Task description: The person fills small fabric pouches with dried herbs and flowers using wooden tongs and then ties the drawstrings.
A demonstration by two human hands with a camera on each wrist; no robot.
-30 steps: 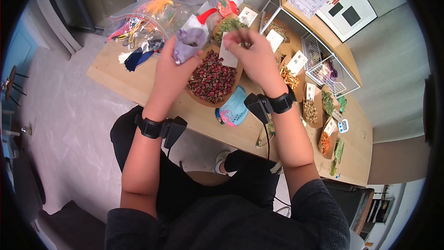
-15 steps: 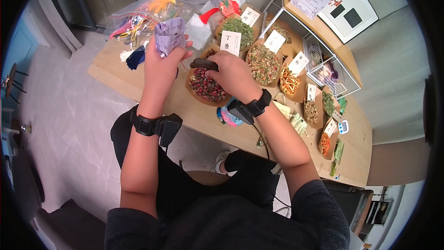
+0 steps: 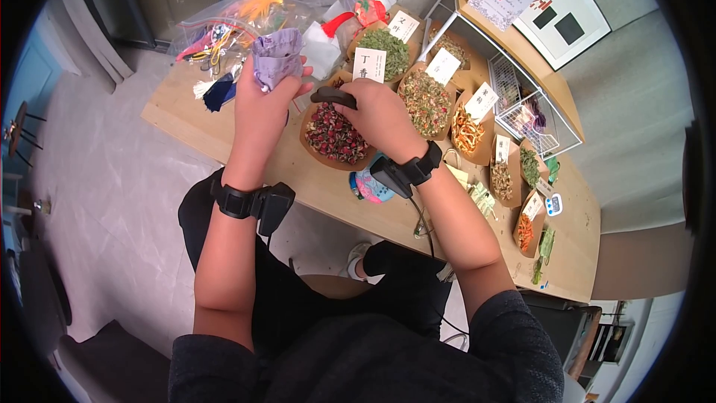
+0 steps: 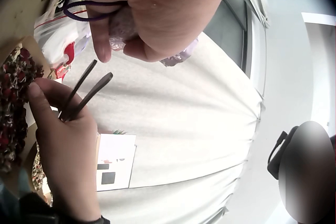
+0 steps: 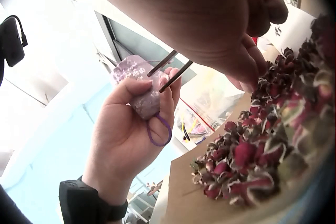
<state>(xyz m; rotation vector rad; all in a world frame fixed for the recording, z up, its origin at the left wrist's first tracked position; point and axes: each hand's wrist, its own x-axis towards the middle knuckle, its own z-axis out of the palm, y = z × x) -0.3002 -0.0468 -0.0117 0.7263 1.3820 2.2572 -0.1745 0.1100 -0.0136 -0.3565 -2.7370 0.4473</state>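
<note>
A small lilac drawstring pouch (image 3: 276, 58) is gripped in my left hand (image 3: 257, 108), its mouth upward; a purple cord loop (image 5: 159, 130) hangs from it. Dark tongs (image 3: 332, 97) lie in the grasp of my right hand (image 3: 382, 118), their two thin ends (image 4: 93, 88) pointing toward the pouch. The thumb and forefinger of that hand reach down at the dried rosebuds (image 5: 247, 153), which fill a brown paper tray (image 5: 184, 182). Whether those fingertips pinch a bud, I cannot tell.
Behind the rosebuds stands a printed card (image 3: 369, 65). More paper trays with dried herbs (image 3: 424, 104) and peel-like strips (image 3: 468, 134) run to the right. A clear bag of tassels (image 3: 246, 22) lies at the left; a blue-pink pouch (image 3: 371, 188) sits near the front edge.
My right hand has come down and left from above the herb trays to the rosebuds, the tongs now showing. My left hand has shifted left with the pouch. Little moved in the last half second.
</note>
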